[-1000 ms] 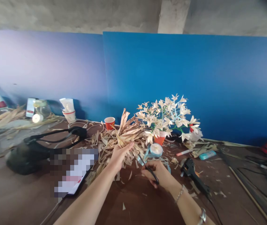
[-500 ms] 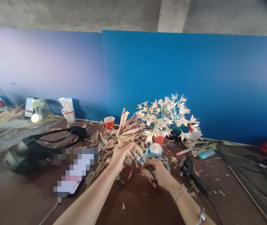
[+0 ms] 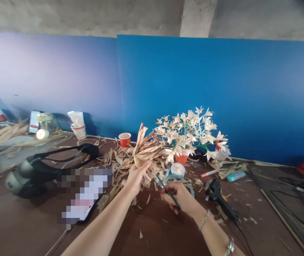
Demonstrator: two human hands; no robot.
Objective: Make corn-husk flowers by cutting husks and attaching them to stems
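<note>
My left hand [image 3: 138,178] reaches into a pile of dried corn husks [image 3: 148,147], its fingers closed on husk at the near side. Some fingertips are hidden among the leaves. My right hand [image 3: 178,196] grips a slim black pointed tool [image 3: 171,195], its tip slanting up and left toward the husks; I cannot tell whether it is scissors or tweezers. Just beyond that hand lies a roll of pale blue tape [image 3: 177,169]. White husk-like flowers [image 3: 188,131] on green and light blue stems stand in orange paper cups [image 3: 182,156] behind it.
A black glue gun [image 3: 221,201] with a cord lies right of my right hand, near a turquoise packet [image 3: 236,176]. At left are a blurred-out phone [image 3: 88,199] and a dark headset [image 3: 34,174]. An orange cup [image 3: 124,139] stands behind the pile. Husk scraps litter the brown table [image 3: 130,238].
</note>
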